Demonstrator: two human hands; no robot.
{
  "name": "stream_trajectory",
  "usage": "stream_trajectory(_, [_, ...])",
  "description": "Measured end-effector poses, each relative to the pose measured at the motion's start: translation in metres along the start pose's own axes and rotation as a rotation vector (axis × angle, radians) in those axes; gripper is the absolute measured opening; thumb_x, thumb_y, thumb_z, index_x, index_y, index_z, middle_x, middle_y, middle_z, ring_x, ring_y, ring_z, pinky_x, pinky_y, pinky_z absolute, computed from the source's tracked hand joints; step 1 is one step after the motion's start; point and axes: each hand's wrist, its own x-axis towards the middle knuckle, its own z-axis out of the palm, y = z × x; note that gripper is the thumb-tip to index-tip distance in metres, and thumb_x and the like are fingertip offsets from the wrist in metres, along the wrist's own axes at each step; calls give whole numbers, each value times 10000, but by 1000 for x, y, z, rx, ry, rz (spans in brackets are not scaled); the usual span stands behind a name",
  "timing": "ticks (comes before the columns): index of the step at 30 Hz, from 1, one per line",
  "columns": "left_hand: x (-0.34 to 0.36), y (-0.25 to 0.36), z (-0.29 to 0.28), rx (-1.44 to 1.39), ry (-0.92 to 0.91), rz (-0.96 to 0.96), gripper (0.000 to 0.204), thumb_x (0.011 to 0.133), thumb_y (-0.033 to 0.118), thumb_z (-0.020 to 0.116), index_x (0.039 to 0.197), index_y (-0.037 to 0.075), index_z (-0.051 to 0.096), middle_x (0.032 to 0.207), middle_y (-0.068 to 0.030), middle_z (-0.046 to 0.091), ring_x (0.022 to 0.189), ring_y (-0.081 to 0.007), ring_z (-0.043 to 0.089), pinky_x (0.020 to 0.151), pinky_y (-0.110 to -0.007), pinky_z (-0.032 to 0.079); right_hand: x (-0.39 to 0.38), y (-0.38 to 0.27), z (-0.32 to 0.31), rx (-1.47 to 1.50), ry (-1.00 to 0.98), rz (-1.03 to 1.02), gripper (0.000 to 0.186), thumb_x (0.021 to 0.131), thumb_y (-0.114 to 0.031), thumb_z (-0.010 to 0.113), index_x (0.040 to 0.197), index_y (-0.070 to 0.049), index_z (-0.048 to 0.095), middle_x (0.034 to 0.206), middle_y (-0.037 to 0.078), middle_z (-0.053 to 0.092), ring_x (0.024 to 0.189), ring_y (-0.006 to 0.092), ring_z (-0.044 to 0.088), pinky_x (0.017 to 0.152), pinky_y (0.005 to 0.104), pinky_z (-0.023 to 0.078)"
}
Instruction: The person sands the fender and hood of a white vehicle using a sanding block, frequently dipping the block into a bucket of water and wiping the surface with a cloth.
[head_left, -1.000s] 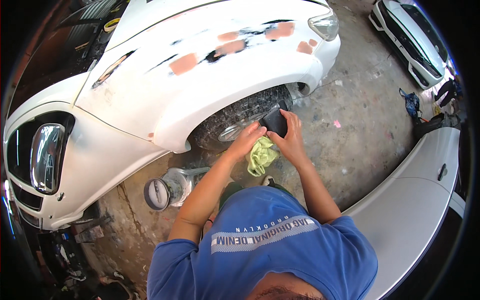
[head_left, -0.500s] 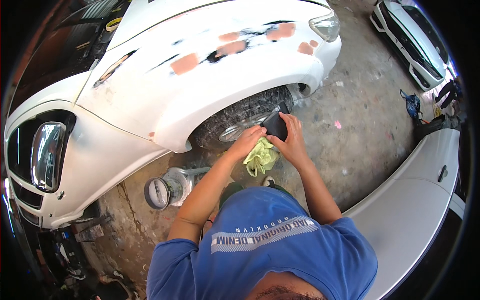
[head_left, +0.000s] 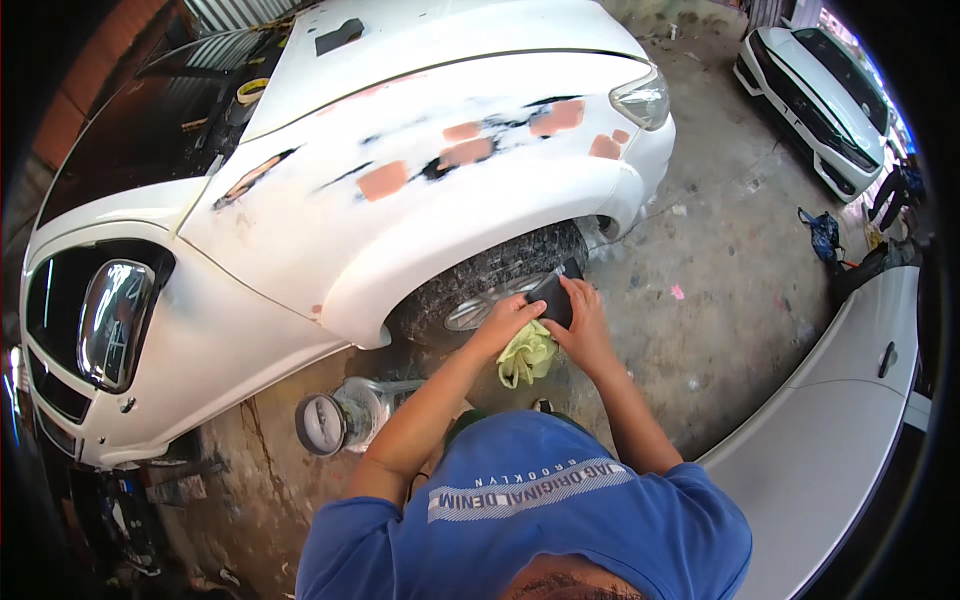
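Observation:
Both my hands meet in front of the white car's front wheel, closed on a dark sheet of sandpaper point(head_left: 552, 298) that looks folded. My left hand point(head_left: 512, 322) grips its near left edge with the fingertips. Around its right side are the thumb and fingers of my right hand point(head_left: 585, 325). A crumpled yellow-green cloth point(head_left: 527, 353) hangs just below the sandpaper, between the hands; which hand holds it I cannot tell. Beyond them, the white fender point(head_left: 400, 225) carries several pinkish filler patches and black scuffed areas.
A clear round container point(head_left: 325, 424) stands on the floor left of my left forearm. Another dark piece point(head_left: 338, 37) lies on the hood, and a yellow tape roll point(head_left: 252, 91) near the windscreen. A silver car panel point(head_left: 800, 450) bounds the right side; a white car point(head_left: 815, 110) is parked far right.
The view has tilted upward, so more of the hood shows and the scene sits lower. My hands keep hold of the sandpaper, which has turned slightly between them.

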Motion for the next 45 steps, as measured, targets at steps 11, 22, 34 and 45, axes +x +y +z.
stream_trajectory(11, [34,25,14,251,-152,-40,361,1048,320,700,1192,-7,745,977,-15,760,900,-88,668,799,-309,552,9,89,-48,1028,-159,635,448,979,-139,756,1400,-34,643,1236,38,701,1087,176,675,974,356,545])
stream_trajectory(22, [85,28,3,417,59,-73,503,1041,466,666,984,-30,727,782,-76,684,752,-159,608,711,-366,498,68,21,-39,-334,49,-242,801,862,-103,809,1567,26,452,1499,206,558,1342,368,554,1091,484,448])
stream_trajectory(34, [91,143,-71,307,318,298,403,1031,344,705,1238,-1,739,1101,-184,771,1027,-251,730,934,-381,552,236,-5,-39,-359,-13,-530,837,862,-206,835,1587,-57,442,1566,180,529,1244,368,618,1019,499,495])
stream_trajectory(45, [77,270,-165,1246,1215,880,337,921,272,825,1228,145,770,1356,-89,683,1262,-321,616,1056,-489,495,383,-49,-23,-544,-158,-1380,481,939,-163,695,1416,-215,664,1505,64,584,1341,285,573,1121,491,463])
